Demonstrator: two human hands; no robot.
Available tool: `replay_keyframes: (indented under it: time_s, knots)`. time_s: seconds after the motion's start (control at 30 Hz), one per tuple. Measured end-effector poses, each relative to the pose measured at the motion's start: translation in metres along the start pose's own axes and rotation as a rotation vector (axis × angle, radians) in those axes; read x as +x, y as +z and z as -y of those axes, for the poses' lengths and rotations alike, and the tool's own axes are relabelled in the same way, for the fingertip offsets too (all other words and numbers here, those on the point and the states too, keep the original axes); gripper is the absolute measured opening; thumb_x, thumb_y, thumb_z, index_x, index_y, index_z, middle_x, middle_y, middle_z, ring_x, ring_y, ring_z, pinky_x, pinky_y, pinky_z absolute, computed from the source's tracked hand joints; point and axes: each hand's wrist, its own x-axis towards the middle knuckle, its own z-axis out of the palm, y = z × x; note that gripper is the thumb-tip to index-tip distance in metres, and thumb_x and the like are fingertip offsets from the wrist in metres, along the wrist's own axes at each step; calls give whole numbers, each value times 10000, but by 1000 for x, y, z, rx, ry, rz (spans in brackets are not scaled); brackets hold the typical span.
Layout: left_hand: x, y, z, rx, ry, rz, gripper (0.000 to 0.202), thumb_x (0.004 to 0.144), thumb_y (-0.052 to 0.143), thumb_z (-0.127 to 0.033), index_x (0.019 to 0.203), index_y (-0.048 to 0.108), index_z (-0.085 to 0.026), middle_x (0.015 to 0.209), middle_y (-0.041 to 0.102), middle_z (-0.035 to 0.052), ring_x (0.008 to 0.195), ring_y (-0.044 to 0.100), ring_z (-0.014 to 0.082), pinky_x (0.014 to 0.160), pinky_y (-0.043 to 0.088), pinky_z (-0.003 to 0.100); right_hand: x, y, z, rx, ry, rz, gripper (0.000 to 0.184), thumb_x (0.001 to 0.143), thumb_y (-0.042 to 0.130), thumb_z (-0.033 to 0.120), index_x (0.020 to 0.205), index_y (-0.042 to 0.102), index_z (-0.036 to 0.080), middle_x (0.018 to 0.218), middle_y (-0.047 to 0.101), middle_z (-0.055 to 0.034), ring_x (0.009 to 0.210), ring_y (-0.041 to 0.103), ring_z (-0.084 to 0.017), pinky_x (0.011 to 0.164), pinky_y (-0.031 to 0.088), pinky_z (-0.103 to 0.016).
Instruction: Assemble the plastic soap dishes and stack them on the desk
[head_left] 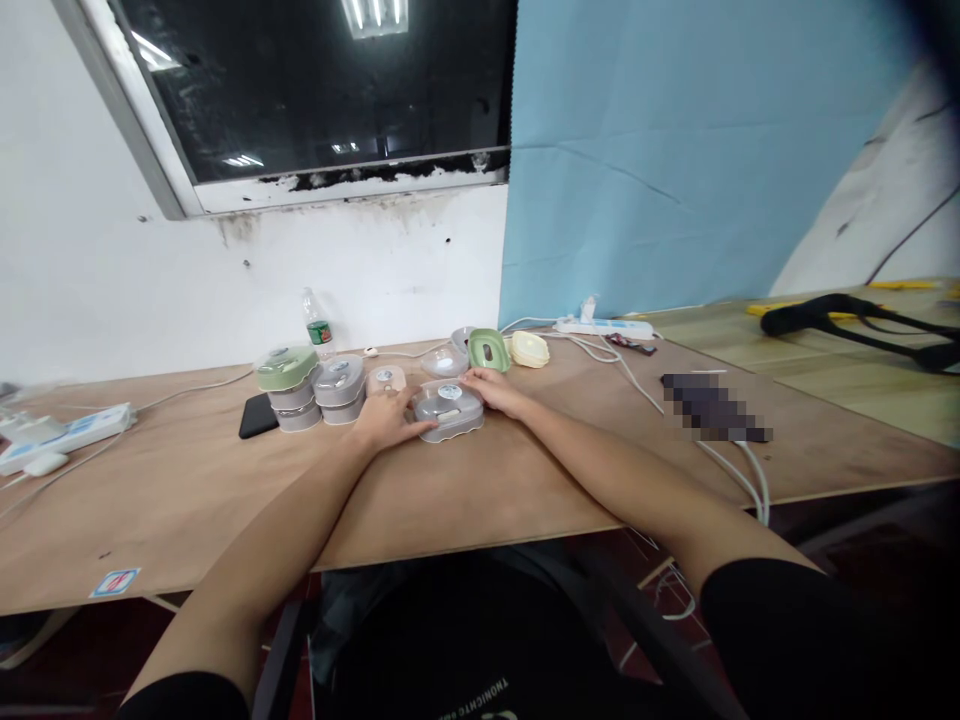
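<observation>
A clear plastic container with a grey lid (450, 411) sits on the wooden table (480, 480) in front of me. My left hand (388, 418) grips its left side, with the thumb along the front edge. My right hand (496, 389) rests against its right rear side, fingers curled on it. Left of the left hand stand two stacks of similar containers: one with a green lid (286, 368) on top, one with a grey lid (339, 380). A pinkish lid (386, 379) lies just behind my left hand.
A green lid (489, 349), a clear lid (444, 362) and a cream lid (530, 349) lie behind the container. A black phone (259, 415), a water bottle (319, 325), power strips (64, 437) (604, 327) and white cables (731, 465) are on the table. A blue sheet hangs behind.
</observation>
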Motion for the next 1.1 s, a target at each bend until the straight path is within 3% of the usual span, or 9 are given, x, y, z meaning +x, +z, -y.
replay_keyframes:
  time_s: [0.17, 0.37, 0.63, 0.73, 0.83, 0.97, 1.1]
  knots:
    - [-1, 1, 3, 27, 73, -5, 673, 723, 596, -716, 1125, 628, -177, 854, 714, 60, 830, 658, 245, 798, 469, 344, 0, 1, 0, -68, -55, 42, 429, 714, 621, 594, 733, 588, 167, 568, 500, 45, 507, 407, -88, 496, 304, -219]
    - [-1, 2, 5, 52, 108, 7, 696, 681, 611, -744, 1061, 662, -163, 806, 710, 71, 803, 656, 249, 780, 468, 346, 6, 0, -6, -168, -124, 71, 435, 734, 592, 586, 758, 628, 152, 668, 586, 11, 602, 482, -118, 564, 352, -231]
    - [0, -2, -1, 2, -2, 92, 701, 712, 575, -744, 1169, 601, -213, 897, 714, 52, 849, 657, 245, 757, 465, 322, 4, -7, -6, -393, -249, 19, 438, 836, 495, 565, 788, 654, 160, 733, 637, -11, 682, 539, -151, 616, 388, -247]
    - [0, -2, -4, 8, -69, 154, 745, 741, 529, -746, 1264, 524, -216, 952, 701, 69, 893, 650, 264, 749, 465, 328, 2, -13, -3, -432, -282, 121, 421, 841, 528, 545, 947, 683, 168, 891, 689, -39, 779, 590, -175, 689, 434, -265]
    - [0, -2, -5, 30, -57, 191, 706, 774, 476, -743, 1205, 551, -190, 1009, 678, 107, 939, 632, 280, 775, 462, 346, 3, -18, -2, -437, -285, 254, 454, 796, 615, 534, 1055, 683, 167, 1016, 695, -68, 870, 617, -201, 755, 463, -284]
    - [0, 1, -2, -97, -30, 194, 658, 766, 515, -718, 1133, 579, -176, 991, 674, 106, 910, 631, 266, 752, 474, 344, 6, -19, -3, -373, -264, 293, 495, 730, 698, 519, 1074, 685, 164, 1009, 700, -70, 880, 627, -209, 751, 486, -290]
    - [0, 12, -1, -381, -138, 159, 688, 693, 668, -643, 1173, 560, -162, 972, 676, 84, 863, 639, 236, 719, 509, 338, 7, -20, -5, -278, -254, 274, 504, 669, 753, 489, 1042, 685, 157, 942, 698, -53, 812, 618, -187, 720, 484, -284]
